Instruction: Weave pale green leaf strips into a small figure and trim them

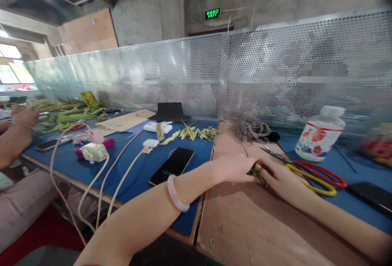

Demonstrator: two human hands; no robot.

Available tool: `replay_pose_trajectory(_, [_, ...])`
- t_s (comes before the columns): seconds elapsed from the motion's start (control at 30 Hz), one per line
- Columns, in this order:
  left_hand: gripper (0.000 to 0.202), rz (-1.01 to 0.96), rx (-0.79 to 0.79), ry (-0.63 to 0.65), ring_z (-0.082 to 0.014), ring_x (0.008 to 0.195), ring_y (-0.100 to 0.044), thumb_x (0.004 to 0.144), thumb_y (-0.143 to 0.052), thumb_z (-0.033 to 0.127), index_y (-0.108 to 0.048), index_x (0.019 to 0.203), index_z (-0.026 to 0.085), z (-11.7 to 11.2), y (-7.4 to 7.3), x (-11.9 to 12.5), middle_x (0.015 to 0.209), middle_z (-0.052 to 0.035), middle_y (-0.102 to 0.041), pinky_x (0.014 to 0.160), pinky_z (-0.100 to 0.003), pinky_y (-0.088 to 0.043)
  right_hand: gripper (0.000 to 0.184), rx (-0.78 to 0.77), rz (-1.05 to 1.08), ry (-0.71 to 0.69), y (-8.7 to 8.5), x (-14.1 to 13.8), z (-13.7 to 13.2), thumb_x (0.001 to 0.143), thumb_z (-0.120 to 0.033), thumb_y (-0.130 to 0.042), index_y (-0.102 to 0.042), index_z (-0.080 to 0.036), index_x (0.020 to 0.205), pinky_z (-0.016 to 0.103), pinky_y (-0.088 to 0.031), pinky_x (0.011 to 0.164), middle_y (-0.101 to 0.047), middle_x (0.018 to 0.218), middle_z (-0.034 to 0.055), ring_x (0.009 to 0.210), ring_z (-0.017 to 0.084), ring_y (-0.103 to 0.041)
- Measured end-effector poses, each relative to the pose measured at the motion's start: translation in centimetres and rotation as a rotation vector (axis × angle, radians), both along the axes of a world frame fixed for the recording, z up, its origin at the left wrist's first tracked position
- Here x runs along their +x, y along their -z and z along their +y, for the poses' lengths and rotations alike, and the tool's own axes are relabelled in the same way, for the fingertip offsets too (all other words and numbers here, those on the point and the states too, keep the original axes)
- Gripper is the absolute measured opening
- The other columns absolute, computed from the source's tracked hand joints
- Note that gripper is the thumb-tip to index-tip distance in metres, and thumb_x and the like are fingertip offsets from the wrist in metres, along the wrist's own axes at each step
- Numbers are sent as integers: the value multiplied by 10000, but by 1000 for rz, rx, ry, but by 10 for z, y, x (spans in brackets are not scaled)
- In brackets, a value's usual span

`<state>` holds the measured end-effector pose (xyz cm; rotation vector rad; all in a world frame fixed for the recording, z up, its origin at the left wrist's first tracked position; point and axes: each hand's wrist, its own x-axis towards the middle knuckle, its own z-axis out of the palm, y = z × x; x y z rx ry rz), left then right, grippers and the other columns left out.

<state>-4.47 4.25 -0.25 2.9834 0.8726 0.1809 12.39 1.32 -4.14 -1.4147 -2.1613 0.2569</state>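
Left hand (237, 168) and right hand (278, 175) angled inward, almost meeting — both pinching a small yellow-green bundle (256, 170), above brown board (235, 225)

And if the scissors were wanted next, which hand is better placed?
Likely the right hand: the scissors lie just beside it. The left hand is farther off, though both hold a small green piece.
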Motion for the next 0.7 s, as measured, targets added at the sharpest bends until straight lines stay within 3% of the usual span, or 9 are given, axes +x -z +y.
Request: replay_pose_trajectory(0.7, [454, -11, 2, 28, -267, 840, -605, 795, -461, 466, -493, 1074, 109, 0, 0, 1, 969, -169, -627, 636, -323, -428, 160, 23, -2, -24, 1, 1, 1, 815, -245, -355, -511, -218, 795, 285, -430, 643, -640, 752, 21, 711, 181, -582])
